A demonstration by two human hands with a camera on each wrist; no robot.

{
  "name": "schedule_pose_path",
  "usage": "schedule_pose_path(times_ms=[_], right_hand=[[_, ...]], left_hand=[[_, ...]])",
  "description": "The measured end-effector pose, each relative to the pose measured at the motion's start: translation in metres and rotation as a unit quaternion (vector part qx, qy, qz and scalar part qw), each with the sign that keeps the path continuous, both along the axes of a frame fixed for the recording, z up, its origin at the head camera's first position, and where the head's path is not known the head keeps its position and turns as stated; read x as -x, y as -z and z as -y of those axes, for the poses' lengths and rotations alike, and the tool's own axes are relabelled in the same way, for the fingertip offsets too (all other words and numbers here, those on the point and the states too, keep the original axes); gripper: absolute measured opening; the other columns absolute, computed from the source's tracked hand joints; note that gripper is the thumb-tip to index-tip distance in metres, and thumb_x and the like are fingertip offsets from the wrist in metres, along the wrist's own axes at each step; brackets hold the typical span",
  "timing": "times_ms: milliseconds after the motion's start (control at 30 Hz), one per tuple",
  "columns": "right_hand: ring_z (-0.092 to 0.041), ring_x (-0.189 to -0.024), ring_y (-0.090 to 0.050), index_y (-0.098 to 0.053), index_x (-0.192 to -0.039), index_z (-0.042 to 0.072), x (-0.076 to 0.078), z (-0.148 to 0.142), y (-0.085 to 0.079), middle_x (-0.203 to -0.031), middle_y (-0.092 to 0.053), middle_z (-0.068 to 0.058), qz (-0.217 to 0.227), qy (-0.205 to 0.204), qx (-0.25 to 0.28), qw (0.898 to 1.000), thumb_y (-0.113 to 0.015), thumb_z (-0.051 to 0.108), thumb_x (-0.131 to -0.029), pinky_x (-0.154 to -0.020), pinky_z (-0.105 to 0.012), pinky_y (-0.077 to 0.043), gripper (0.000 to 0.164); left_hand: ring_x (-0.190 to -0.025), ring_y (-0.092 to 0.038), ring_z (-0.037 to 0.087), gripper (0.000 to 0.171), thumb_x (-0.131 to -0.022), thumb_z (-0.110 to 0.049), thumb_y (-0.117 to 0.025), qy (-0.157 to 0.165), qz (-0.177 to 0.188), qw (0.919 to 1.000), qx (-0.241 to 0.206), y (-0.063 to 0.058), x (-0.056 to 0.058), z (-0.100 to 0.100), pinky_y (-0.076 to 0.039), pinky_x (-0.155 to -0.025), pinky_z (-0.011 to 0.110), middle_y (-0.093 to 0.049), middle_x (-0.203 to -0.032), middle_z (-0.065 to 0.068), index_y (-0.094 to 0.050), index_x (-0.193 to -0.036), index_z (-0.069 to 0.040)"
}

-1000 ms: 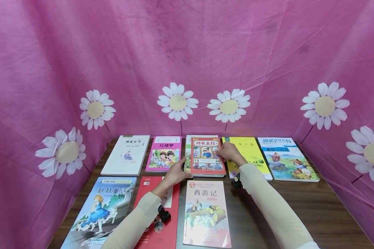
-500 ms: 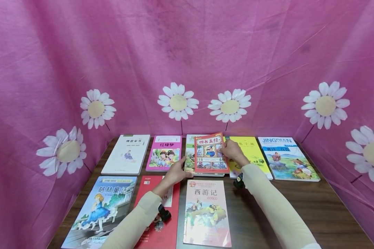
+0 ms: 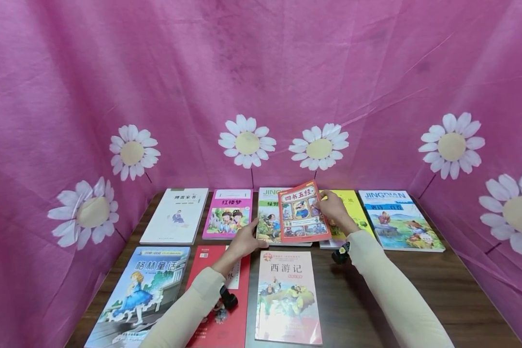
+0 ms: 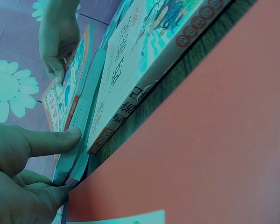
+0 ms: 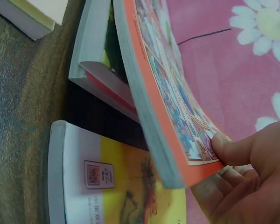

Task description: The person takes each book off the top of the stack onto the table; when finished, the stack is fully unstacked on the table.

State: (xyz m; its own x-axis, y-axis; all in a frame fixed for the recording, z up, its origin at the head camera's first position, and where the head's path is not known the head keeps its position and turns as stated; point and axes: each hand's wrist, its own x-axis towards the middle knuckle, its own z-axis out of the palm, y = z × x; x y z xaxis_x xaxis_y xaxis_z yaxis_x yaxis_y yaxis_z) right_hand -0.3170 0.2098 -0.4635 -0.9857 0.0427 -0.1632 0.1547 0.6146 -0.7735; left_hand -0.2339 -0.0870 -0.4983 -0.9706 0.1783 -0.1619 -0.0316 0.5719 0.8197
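In the head view my right hand pinches the right edge of a thin red children's book, which is tilted and raised off the stack. Its thumb lies on the cover in the right wrist view. Below it, a green-topped picture book lies partly covered. My left hand sits at that book's lower left corner. In the left wrist view the thumb presses the stack's edge, with fingertips beside the corner; another book's edge shows underneath. A yellow book lies partly hidden behind my right hand.
On the dark wooden table lie a white book, a magenta book, a blue-sky book, a fairy-tale book, a large red book and a pale pink book. A pink flowered cloth hangs behind.
My right hand has lifted the red book off the green-topped one and moved it rightward, tilting it and uncovering more of the green cover. The left hand has stayed put.
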Motion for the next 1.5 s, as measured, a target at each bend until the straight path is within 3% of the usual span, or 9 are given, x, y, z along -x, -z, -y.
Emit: schedule_pose_path(times_ms=[133, 433, 733, 900, 1000, 1267, 1500], right_hand=[[-0.03, -0.095, -0.07, -0.056, -0.132, -0.002, -0.003, -0.003, -0.003, -0.126, -0.065, -0.03, -0.005, 0.007, 0.015, 1.0, -0.056, 0.019, -0.109, -0.071, -0.032, -0.06, 0.031], [-0.031, -0.096, -0.069, -0.055, -0.139, -0.002, -0.01, -0.013, -0.013, -0.129, -0.064, -0.031, -0.012, 0.019, 0.045, 0.999, -0.056, 0.022, -0.109, -0.074, -0.032, -0.06, 0.039], [-0.031, -0.099, -0.068, -0.054, -0.142, -0.004, -0.024, -0.029, -0.025, -0.132, -0.061, -0.032, -0.016, 0.022, 0.04, 0.999, -0.056, 0.021, -0.107, -0.075, -0.032, -0.058, 0.043], [-0.029, -0.092, -0.07, -0.051, -0.144, -0.006, -0.031, -0.038, -0.031, -0.131, -0.06, -0.034, -0.019, 0.022, 0.055, 0.998, -0.055, 0.022, -0.108, -0.073, -0.037, -0.061, 0.045], [-0.028, -0.091, -0.069, -0.05, -0.144, -0.006, -0.035, -0.043, -0.032, -0.131, -0.06, -0.034, -0.019, 0.025, 0.055, 0.998, -0.055, 0.023, -0.109, -0.071, -0.034, -0.06, 0.046], [-0.025, -0.088, -0.069, -0.049, -0.143, -0.009, -0.049, -0.054, -0.042, -0.127, -0.061, -0.035, -0.024, 0.018, 0.042, 0.999, -0.053, 0.023, -0.11, -0.069, -0.032, -0.059, 0.046], [-0.021, -0.084, -0.068, -0.046, -0.143, -0.009, -0.06, -0.065, -0.048, -0.123, -0.061, -0.033, -0.027, 0.012, 0.037, 0.999, -0.051, 0.025, -0.111, -0.067, -0.033, -0.059, 0.047]], left_hand=[[-0.155, -0.04, 0.041, 0.097, -0.089, -0.017, -0.086, -0.001, 0.002, 1.0, 0.001, 0.002, -0.001, 0.001, -0.05, -0.112, 0.052, -0.037, -0.171, 0.02, -0.031, -0.168, -0.008], [-0.157, -0.036, 0.041, 0.097, -0.089, -0.016, -0.087, 0.0, -0.001, 1.0, -0.005, 0.003, 0.001, 0.002, -0.044, -0.122, 0.056, -0.034, -0.173, 0.019, -0.031, -0.168, -0.007], [-0.155, -0.04, 0.041, 0.098, -0.088, -0.016, -0.087, 0.003, 0.002, 1.0, -0.004, 0.003, 0.003, 0.002, -0.051, -0.099, 0.045, -0.034, -0.172, 0.019, -0.031, -0.168, -0.006], [-0.155, -0.039, 0.042, 0.098, -0.088, -0.015, -0.087, 0.003, 0.001, 0.9999, -0.01, 0.002, 0.003, 0.002, -0.051, -0.111, 0.051, -0.034, -0.172, 0.02, -0.031, -0.168, -0.006], [-0.156, -0.037, 0.042, 0.098, -0.088, -0.015, -0.087, 0.001, 0.003, 0.9999, -0.012, 0.001, 0.002, 0.002, -0.049, -0.115, 0.053, -0.033, -0.173, 0.019, -0.031, -0.168, -0.006], [-0.153, -0.041, 0.042, 0.098, -0.088, -0.015, -0.087, 0.001, 0.003, 1.0, -0.008, 0.001, 0.003, 0.001, -0.051, -0.109, 0.051, -0.035, -0.172, 0.019, -0.031, -0.168, -0.008], [-0.154, -0.041, 0.041, 0.098, -0.087, -0.015, -0.087, -0.001, 0.003, 1.0, -0.008, 0.001, 0.003, 0.0, -0.05, -0.113, 0.051, -0.035, -0.172, 0.019, -0.031, -0.168, -0.009]])
